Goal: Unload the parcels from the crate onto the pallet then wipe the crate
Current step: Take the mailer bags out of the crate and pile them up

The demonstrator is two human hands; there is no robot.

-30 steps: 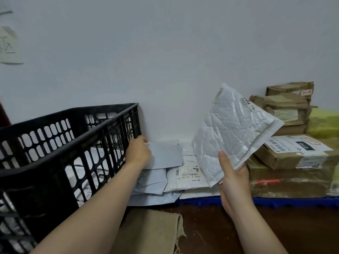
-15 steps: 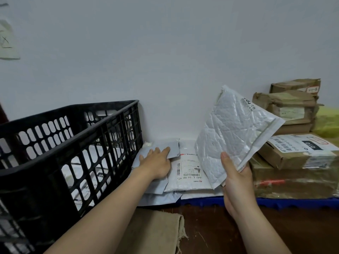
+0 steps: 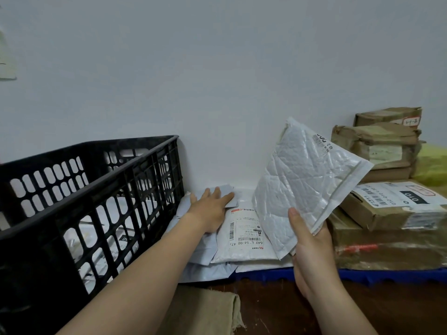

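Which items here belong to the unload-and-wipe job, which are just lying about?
Job: black crate, parcels inside it, bubble mailer in right hand, left hand flat on grey mailer, blue pallet, tan cloth (probably the wiper).
Lying about: stacked brown boxes, yellow package, paper on wall.

Dim, flat light; wide-angle edge distortion
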